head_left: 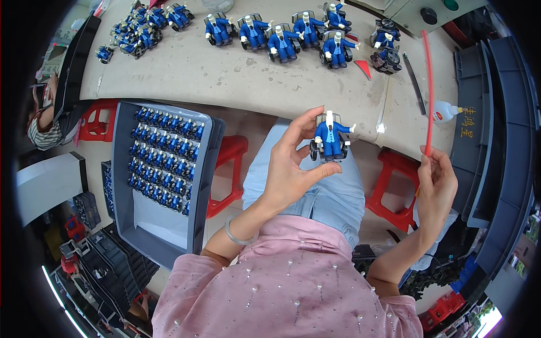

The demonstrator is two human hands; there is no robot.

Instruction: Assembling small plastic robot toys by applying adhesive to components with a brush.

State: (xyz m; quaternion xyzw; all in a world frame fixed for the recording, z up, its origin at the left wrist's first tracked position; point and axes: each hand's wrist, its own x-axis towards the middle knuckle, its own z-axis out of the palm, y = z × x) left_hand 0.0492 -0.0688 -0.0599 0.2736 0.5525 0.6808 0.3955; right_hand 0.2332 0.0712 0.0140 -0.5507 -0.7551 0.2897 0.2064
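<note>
Over my lap, my left hand [286,166] grips a toy figurine [331,138] in a blue suit, seated in a black wheelchair. Thumb and fingers clasp it from its left side, and the figure faces me upright. Off to the right, my right hand [437,186] pinches the lower end of a long thin red stick [429,93], which points up and away past the table's right part. Its exact kind I cannot make out. Several matching figurines [283,44] stand along the far part of the table [225,79], and one dark wheelchair piece [386,59] lies tipped over.
A grey crate [121,169] at the left holds rows of figurines. More figurines [138,28] are heaped at the table's far left. A red triangle [363,69], a dark pen-like tool [414,84] and a white bottle [445,111] lie at the right. Red stools [228,174] stand below.
</note>
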